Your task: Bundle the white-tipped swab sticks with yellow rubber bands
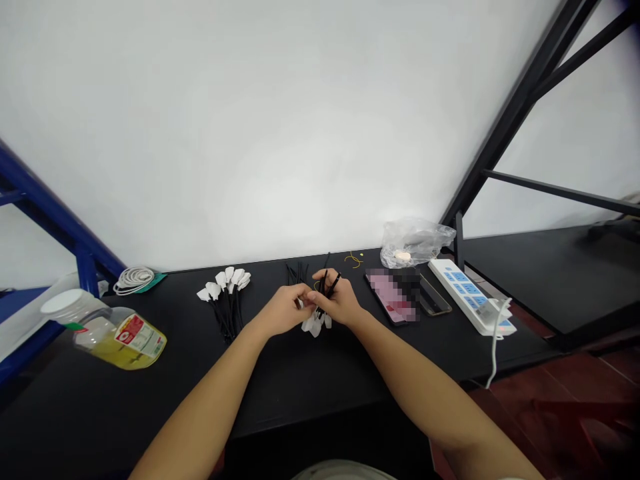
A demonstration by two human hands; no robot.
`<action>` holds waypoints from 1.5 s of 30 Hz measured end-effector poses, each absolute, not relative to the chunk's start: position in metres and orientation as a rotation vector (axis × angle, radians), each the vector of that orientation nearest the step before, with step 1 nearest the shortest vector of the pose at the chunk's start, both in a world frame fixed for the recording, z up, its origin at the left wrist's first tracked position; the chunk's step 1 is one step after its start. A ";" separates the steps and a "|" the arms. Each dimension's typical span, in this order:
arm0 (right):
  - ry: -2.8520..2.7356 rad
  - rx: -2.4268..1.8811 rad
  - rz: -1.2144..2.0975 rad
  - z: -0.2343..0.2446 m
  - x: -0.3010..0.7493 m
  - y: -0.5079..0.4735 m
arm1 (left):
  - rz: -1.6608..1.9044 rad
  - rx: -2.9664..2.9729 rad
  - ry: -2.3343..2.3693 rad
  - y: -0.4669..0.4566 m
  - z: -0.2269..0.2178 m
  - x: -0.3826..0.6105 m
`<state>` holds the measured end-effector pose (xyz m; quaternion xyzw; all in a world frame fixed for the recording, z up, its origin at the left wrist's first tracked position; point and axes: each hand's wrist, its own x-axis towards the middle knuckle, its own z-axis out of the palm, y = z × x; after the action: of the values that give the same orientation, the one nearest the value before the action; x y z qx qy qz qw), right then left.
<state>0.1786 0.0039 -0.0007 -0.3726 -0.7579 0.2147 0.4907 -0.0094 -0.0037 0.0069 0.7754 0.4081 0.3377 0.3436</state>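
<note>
Near the middle of the table, my right hand [337, 300] is closed around a bundle of thin black stems with white, flat-looking ends [315, 325] pointing toward me. My left hand [290, 308] is closed too, its fingertips meeting the right thumb at the bundle. What the left fingertips pinch is hidden. A bit of thin yellow tie shows by the right fingers. More black stems [297, 271] lie just behind my left hand. To the left rests another group of black stems with white ends [230, 300], fanned out with the white ends away from me.
On the left stand a clear jar of yellow liquid [120, 337] and a coiled white cable [134, 280]. Yellow tie pieces [354, 260], a clear plastic bag [417, 241], a partly blurred phone [385, 293] and a white power strip [470, 297] lie to the right. A wall closes the back.
</note>
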 end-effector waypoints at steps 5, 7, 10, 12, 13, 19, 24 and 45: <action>-1.635 -1.004 0.521 -0.003 0.175 0.005 | 0.864 2.049 1.029 -0.009 0.007 -0.001; -1.573 -0.985 0.645 -0.001 0.173 0.006 | 0.911 2.062 1.021 -0.009 0.008 0.000; -1.471 -0.929 0.850 0.001 0.170 0.010 | 0.862 2.128 1.007 -0.011 0.009 0.001; -1.457 -0.899 0.984 0.002 0.169 0.013 | 0.732 2.175 1.014 -0.012 0.009 0.001; -1.467 -0.898 1.036 0.003 0.169 0.014 | 0.672 2.193 1.019 -0.012 0.009 0.002; -1.606 -1.229 0.831 -0.002 0.173 0.018 | 0.624 2.249 1.057 -0.010 0.005 0.001; -1.681 -1.466 0.777 -0.011 0.175 0.024 | 0.671 2.318 0.970 -0.010 0.003 0.002; -1.729 -0.977 0.680 -0.002 0.174 0.009 | 1.116 2.119 1.342 0.003 0.006 -0.017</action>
<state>0.1743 0.0095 -0.0023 -0.4034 -0.7143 0.2810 0.4980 -0.0172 0.0028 0.0061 0.7568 0.4794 0.3985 0.1968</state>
